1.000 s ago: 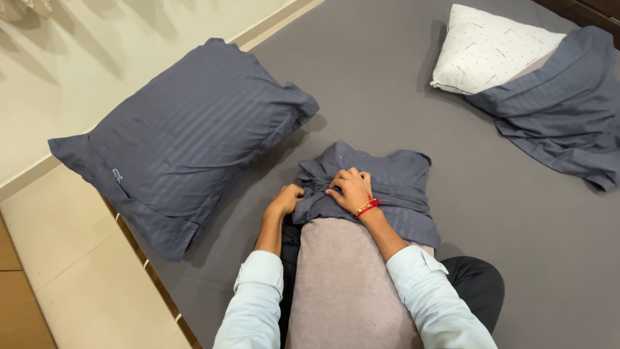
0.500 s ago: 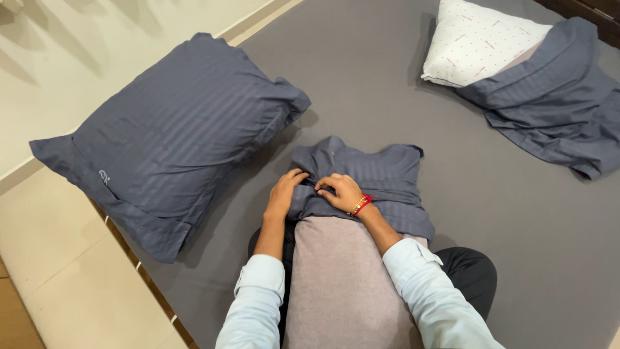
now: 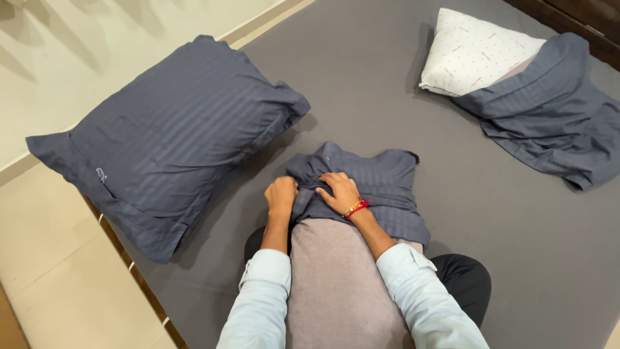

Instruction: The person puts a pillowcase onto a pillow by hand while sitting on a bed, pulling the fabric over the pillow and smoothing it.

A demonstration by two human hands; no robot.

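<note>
A pale mauve pillow [image 3: 336,278] lies lengthwise over my lap, its far end inside a dark blue-grey striped pillowcase [image 3: 381,184] that is bunched at the opening. My left hand [image 3: 281,194] is closed on the bunched left edge of the pillowcase. My right hand [image 3: 339,192], with a red and gold bracelet at the wrist, grips the gathered cloth just to the right of it. Both hands sit close together at the case's opening.
A large pillow in a matching dark case [image 3: 171,132] lies to the left near the bed edge. At the far right a white dotted pillow [image 3: 475,52] is half inside another dark case [image 3: 549,106]. The grey bedsheet [image 3: 387,97] covers the mattress; a cream floor [image 3: 58,258] lies left.
My left hand has closed into a fist on the case's edge and moved slightly right. The right hand shifted a little along the bunched cloth. The view drifted slightly.
</note>
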